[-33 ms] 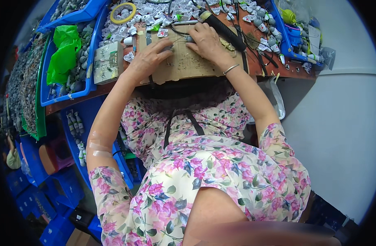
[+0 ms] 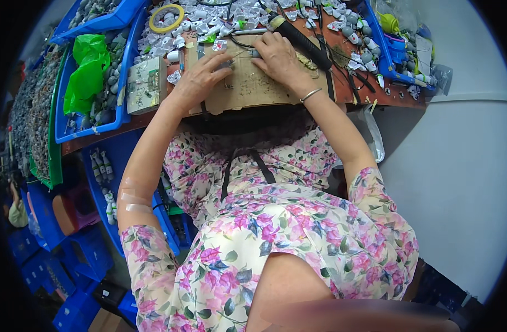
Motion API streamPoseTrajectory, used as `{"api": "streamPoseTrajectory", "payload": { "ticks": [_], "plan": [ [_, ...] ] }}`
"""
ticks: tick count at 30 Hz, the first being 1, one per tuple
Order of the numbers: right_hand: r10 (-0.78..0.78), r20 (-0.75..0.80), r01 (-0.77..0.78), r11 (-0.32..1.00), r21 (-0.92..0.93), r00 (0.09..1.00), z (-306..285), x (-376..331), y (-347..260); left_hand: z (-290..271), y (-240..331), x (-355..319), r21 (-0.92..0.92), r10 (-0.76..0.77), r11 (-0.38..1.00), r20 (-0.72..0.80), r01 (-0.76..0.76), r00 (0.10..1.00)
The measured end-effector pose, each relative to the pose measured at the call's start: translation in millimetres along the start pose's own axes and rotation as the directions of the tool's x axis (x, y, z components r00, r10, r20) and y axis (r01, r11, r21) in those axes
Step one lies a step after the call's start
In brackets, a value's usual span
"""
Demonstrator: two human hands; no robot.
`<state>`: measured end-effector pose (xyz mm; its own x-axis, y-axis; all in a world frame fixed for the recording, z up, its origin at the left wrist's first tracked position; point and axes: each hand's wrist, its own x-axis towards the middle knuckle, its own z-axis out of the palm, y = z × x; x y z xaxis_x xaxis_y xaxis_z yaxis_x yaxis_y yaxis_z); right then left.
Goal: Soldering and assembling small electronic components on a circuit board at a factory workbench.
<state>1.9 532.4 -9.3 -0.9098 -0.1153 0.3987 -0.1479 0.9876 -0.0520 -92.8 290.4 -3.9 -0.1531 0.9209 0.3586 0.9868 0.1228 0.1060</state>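
Observation:
Over the cardboard sheet (image 2: 253, 88) on the bench, my two hands work close together. My left hand (image 2: 203, 74) has its fingers curled and pressed together around a small greyish piece, mostly hidden under the fingertips. To its right, my right hand (image 2: 278, 60) pinches a small grey rounded part (image 2: 256, 53) between thumb and fingers. A thin wire (image 2: 242, 54) runs across the gap between the hands. Just past my left fingertips lies a white plastic piece with red marks (image 2: 219, 45). A black-handled tool (image 2: 300, 41) rests right beside my right hand.
Loose white plastic parts (image 2: 201, 25) cover the back of the bench, with a yellow tape roll (image 2: 166, 19) among them. A blue bin (image 2: 126, 105) with grey parts and a green bag stands left; another blue bin (image 2: 383, 58) is right. A small box (image 2: 145, 86) sits near my left forearm.

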Motion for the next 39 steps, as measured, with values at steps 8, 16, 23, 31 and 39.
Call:
{"api": "streamPoseTrajectory", "payload": {
  "ticks": [8,16,23,31,39],
  "plan": [
    [0.067,-0.163,-0.065,0.998,0.017,0.984,-6,-13,1,0,47,-9,-0.086,-0.184,0.983,-0.325,0.165,0.928],
    [0.396,0.256,-0.278,-0.002,0.960,0.882,-19,-29,-20,22,70,7,-0.425,-0.450,0.864,-0.410,0.270,0.793],
    [0.285,0.327,-0.268,-0.228,0.936,0.901,-8,-34,-66,13,70,29,-0.565,-0.567,0.774,-0.415,0.287,0.712],
    [0.216,0.398,-0.362,-0.187,0.913,0.892,1,-35,-81,18,66,11,-0.599,-0.622,0.724,-0.353,0.341,0.699],
    [0.296,0.397,-0.430,0.050,0.902,0.869,-16,-31,-74,16,70,-2,-0.356,-0.518,0.849,-0.419,0.390,0.746]
  ]
}}
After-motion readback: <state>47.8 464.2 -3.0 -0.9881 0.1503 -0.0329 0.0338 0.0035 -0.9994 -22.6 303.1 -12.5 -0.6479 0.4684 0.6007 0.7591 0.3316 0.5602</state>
